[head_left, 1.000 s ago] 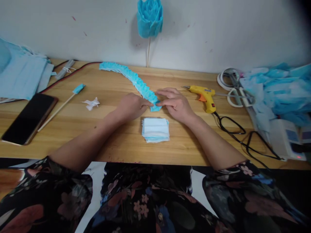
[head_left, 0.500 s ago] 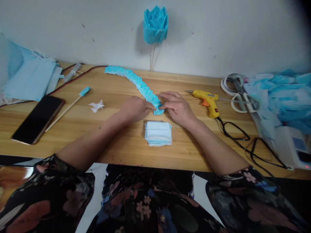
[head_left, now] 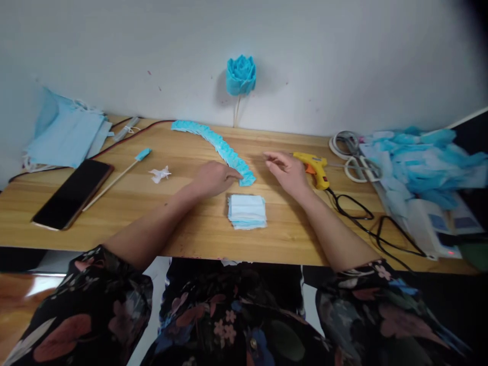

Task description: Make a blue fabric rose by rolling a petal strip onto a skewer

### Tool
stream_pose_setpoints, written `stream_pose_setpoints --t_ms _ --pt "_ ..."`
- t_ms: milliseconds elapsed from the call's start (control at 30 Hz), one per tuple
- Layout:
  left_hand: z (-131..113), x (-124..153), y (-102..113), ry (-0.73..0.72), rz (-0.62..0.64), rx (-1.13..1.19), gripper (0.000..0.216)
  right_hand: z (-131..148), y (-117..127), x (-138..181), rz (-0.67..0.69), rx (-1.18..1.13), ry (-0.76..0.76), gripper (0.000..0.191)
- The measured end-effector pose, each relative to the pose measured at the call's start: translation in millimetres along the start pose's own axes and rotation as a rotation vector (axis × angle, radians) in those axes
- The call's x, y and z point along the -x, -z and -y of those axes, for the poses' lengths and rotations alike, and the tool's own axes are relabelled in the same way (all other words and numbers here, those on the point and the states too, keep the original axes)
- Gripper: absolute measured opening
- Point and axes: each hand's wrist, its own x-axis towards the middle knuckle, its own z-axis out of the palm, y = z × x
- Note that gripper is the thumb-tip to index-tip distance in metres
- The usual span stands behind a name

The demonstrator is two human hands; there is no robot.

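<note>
A curved row of overlapping blue folded fabric pieces lies on the wooden table. At its near end is my left hand, fingers curled together, with the tips pressed on the last pieces. Whether they pinch or only press, I cannot make out. My right hand hovers to the right of the row, fingers apart and nothing in them. It partly covers the nozzle end of a yellow glue gun. Just in front of the row sits a neat stack of pale blue and white fabric squares.
A blue fabric flower on a stick leans at the wall. Leftward lie a phone, a stick with a blue tip, a white scrap and face masks. Scissors, tape rolls and blue scraps are rightward.
My right hand has left the end of the row and moved right, toward the glue gun. My left hand stays at the row's end. The camera view has tilted up and shifted right.
</note>
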Motion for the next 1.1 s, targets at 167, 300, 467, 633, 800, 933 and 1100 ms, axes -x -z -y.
stream_pose_setpoints --t_ms 167,300,467,633,800,933,1100 --pt "3.8 -0.1 -1.3 0.014 -0.026 0.042 0.041 2.6 -6.1 -0.2 -0.034 0.010 -0.045 0.022" --pt "1.5 0.9 1.7 0.029 -0.022 0.031 0.041 3.5 -4.3 -1.6 -0.037 0.044 -0.025 0.017" --pt "-5.0 3.4 7.9 0.052 -0.018 0.023 0.039 3.1 -0.1 -3.2 -0.082 0.079 -0.155 0.024" --pt "-0.4 0.8 4.6 0.036 0.001 0.036 0.039 6.7 1.5 -2.9 -0.034 0.135 -0.197 0.043" --pt "6.0 -1.3 -1.8 -0.002 -0.025 0.042 0.039 6.9 3.9 -1.0 0.015 0.142 -0.204 0.050" --pt "2.9 -0.4 0.7 0.000 0.002 0.027 0.041 1.8 3.2 -0.2 0.007 0.153 -0.181 0.049" --pt "0.6 -0.1 3.4 0.000 0.014 0.020 0.041 -7.4 -2.1 -1.0 -0.046 0.098 -0.166 0.035"
